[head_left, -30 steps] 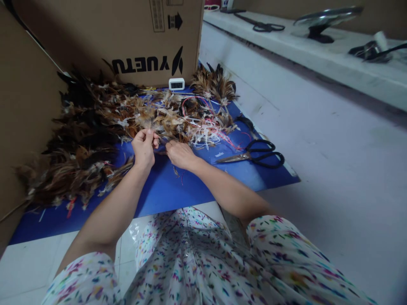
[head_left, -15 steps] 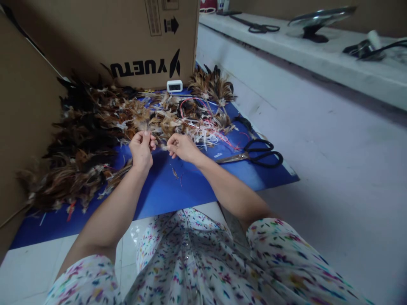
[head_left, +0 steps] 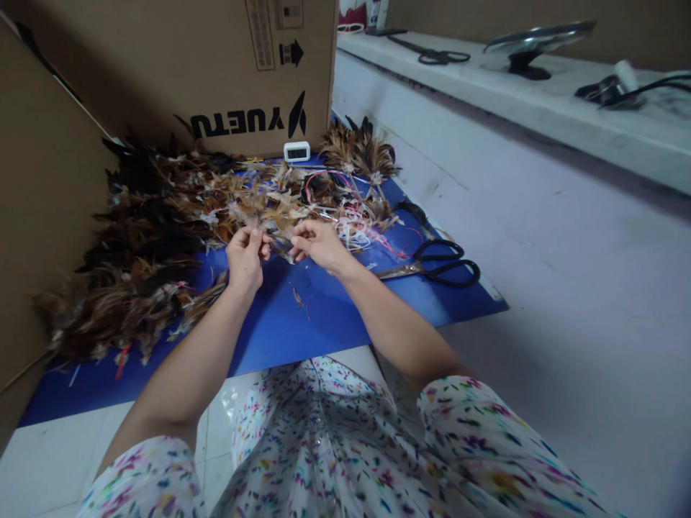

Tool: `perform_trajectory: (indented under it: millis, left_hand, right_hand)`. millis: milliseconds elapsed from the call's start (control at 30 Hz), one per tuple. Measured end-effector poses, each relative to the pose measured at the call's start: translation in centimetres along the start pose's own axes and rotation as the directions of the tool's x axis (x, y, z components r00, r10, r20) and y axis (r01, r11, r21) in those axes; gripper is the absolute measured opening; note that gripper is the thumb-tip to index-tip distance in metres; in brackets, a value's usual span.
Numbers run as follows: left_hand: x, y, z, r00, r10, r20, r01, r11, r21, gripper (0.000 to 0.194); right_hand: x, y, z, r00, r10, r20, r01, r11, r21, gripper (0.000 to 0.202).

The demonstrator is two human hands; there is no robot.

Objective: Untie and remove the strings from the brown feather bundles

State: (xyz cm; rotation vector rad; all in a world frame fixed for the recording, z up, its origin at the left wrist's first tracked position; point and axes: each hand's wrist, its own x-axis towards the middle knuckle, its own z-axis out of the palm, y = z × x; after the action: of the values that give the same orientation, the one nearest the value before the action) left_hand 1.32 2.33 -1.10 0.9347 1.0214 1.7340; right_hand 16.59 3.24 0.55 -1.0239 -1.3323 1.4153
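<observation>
My left hand (head_left: 246, 260) is closed in a pinch on a small feather (head_left: 255, 220), whose wispy tip shows above the thumb and blends with the pile behind. Just to the right, my right hand (head_left: 322, 244) has its fingers curled but apart, with nothing clearly held between them. Both hands hover over the near edge of a spread of brown and black feathers (head_left: 162, 237). Beyond my right hand lies a tangle of pink and white strings (head_left: 359, 229). Black-handled scissors (head_left: 445, 265) rest to the right of my right forearm.
The blue board (head_left: 302, 334) carries all this. A cardboard box (head_left: 134, 65) stands at the back, with a small white digital clock (head_left: 296, 151) before it. A white wall and ledge (head_left: 486, 79) run along the right, holding another pair of scissors (head_left: 435, 55) and a round mirror-like object (head_left: 540, 37).
My right hand has drawn slightly away to the right and its fingers have parted from a pinch on a wisp of fluff. My left hand keeps its pinch.
</observation>
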Motion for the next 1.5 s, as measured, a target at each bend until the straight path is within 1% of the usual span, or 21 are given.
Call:
perform_trajectory:
  millis: [100,200,300,400,533,667,800,900,1000,1100,1167,1233,1400,1500]
  left_hand:
    - [-0.1,-0.1,0.0,0.998,0.008,0.068,-0.008,1.000,-0.001,0.044]
    - [-0.3,-0.2,0.0,0.994,0.032,0.109,-0.032,0.999,0.001,0.046]
    - [-0.4,-0.3,0.0,0.992,0.040,0.119,-0.044,0.998,0.037,0.044]
    - [-0.3,-0.3,-0.1,0.993,0.028,0.115,-0.036,0.997,0.070,0.043]
    - [-0.3,-0.4,0.0,0.989,0.015,0.144,-0.022,0.998,0.051,0.046]
    - [-0.4,-0.6,0.0,0.977,0.037,0.208,-0.041,0.999,0.015,0.051]
    - [-0.5,-0.8,-0.1,0.960,0.092,0.264,-0.098,0.995,0.009,0.048]
    - [-0.5,-0.8,-0.2,0.950,0.123,0.286,-0.134,0.991,0.020,0.045]
    - [-0.6,-0.7,-0.1,0.947,0.145,0.288,-0.167,0.985,0.051,0.045]
    - [-0.9,-0.4,0.1,0.951,0.149,0.271,-0.181,0.978,0.099,0.049]
    - [-1.0,-0.3,0.1,0.949,0.163,0.271,-0.201,0.972,0.122,0.051]
    - [-1.0,-0.2,0.1,0.943,0.185,0.277,-0.229,0.964,0.133,0.051]
    - [-0.9,-0.4,-0.1,0.927,0.228,0.297,-0.284,0.945,0.161,0.050]
    - [-0.8,-0.5,-0.1,0.924,0.237,0.300,-0.296,0.940,0.170,0.049]
  right_hand:
    - [0.1,-0.3,-0.2,0.997,-0.052,-0.061,0.052,0.999,0.012,0.016]
    - [0.1,-0.6,-0.5,0.982,-0.148,-0.120,0.150,0.989,0.010,0.012]
    - [0.0,-0.9,-0.6,0.953,-0.246,-0.178,0.250,0.968,-0.001,0.009]
    - [0.0,-1.0,-0.6,0.939,-0.274,-0.208,0.283,0.959,0.011,0.013]
    - [0.0,-1.0,-0.5,0.947,-0.252,-0.199,0.265,0.964,0.038,0.025]
    - [-0.1,-1.0,-0.5,0.950,-0.263,-0.170,0.271,0.962,0.022,0.029]
    - [-0.2,-0.9,-0.4,0.945,-0.297,-0.137,0.301,0.953,0.009,0.026]
    - [-0.4,-0.8,-0.3,0.947,-0.299,-0.118,0.299,0.954,-0.013,0.019]
    - [-0.6,-0.8,0.0,0.950,-0.290,-0.117,0.291,0.957,-0.007,0.014]
    - [-0.7,-0.9,0.2,0.955,-0.277,-0.107,0.280,0.960,0.010,0.012]
    - [-0.7,-0.9,0.4,0.952,-0.292,-0.092,0.295,0.955,0.019,0.012]
    - [-0.7,-0.7,0.5,0.944,-0.321,-0.081,0.324,0.946,0.028,0.016]
    - [-0.2,-0.2,0.8,0.934,-0.344,-0.094,0.349,0.936,0.039,0.037]
    - [-0.1,0.1,0.9,0.930,-0.351,-0.106,0.356,0.934,0.035,0.038]
